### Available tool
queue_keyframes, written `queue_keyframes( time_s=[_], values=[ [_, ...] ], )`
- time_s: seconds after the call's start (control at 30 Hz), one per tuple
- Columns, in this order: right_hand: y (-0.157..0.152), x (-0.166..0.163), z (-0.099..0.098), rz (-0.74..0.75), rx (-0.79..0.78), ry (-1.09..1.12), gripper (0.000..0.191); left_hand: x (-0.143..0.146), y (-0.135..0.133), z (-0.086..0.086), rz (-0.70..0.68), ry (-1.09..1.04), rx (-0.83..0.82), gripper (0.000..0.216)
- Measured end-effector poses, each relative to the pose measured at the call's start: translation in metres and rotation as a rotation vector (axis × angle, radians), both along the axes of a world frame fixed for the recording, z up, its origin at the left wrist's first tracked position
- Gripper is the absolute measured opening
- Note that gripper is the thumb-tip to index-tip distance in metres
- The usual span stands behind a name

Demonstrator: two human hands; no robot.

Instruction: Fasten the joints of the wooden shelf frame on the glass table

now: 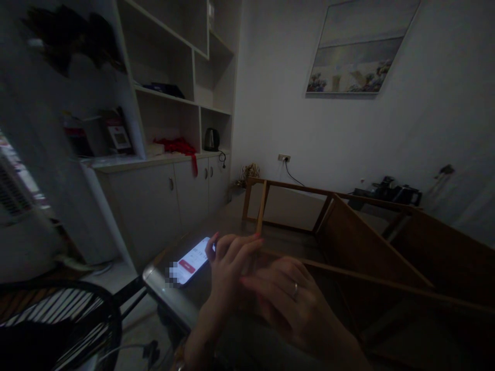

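Note:
My left hand (231,260) is in the middle of the view, fingers bent toward the right and one digit beside a lit phone (195,260). Close to it on the right, my right hand (296,301), with a ring on one finger, has its fingers drawn together. A faint, pale shape shows between the hands, too dark and blurred to name. The phone lies on a dark tabletop, its screen white with a red block. Just beyond my hands stands a brown wooden frame (293,184) with dividing panels.
A round slatted chair (73,296) stands at lower left. White cabinets (149,206) with open shelves line the left wall, holding a kettle (212,139) and a red cloth (176,145). A picture (353,64) hangs above a plugged wall socket (284,157).

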State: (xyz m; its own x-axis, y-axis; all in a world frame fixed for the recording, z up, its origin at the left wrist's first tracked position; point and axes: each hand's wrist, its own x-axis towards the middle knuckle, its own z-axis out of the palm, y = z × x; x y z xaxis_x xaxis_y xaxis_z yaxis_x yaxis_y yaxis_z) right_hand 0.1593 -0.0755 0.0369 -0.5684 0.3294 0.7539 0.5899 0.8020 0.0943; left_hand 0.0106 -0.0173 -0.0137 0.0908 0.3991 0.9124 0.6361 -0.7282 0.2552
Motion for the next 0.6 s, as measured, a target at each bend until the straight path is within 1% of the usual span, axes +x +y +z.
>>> queue_keyframes(
  time_s=[0.1,0.3,0.47,0.6],
  values=[
    [0.0002,0.0031,0.0010,0.036,-0.042,0.000,0.024,0.0011,0.0007,-0.0002,0.002,-0.003,0.007,0.017],
    [0.0011,0.0050,0.0003,0.119,-0.188,0.070,0.025,0.0020,0.0019,-0.0019,-0.001,-0.032,0.018,0.016],
    [-0.0010,0.0045,0.0032,0.117,-0.211,0.066,0.028,0.0004,-0.0004,-0.0003,-0.020,-0.012,-0.030,0.018],
    [0.0012,0.0054,0.0034,0.148,-0.273,0.082,0.028,0.0011,0.0015,-0.0021,0.007,-0.019,0.016,0.017]
  ],
)
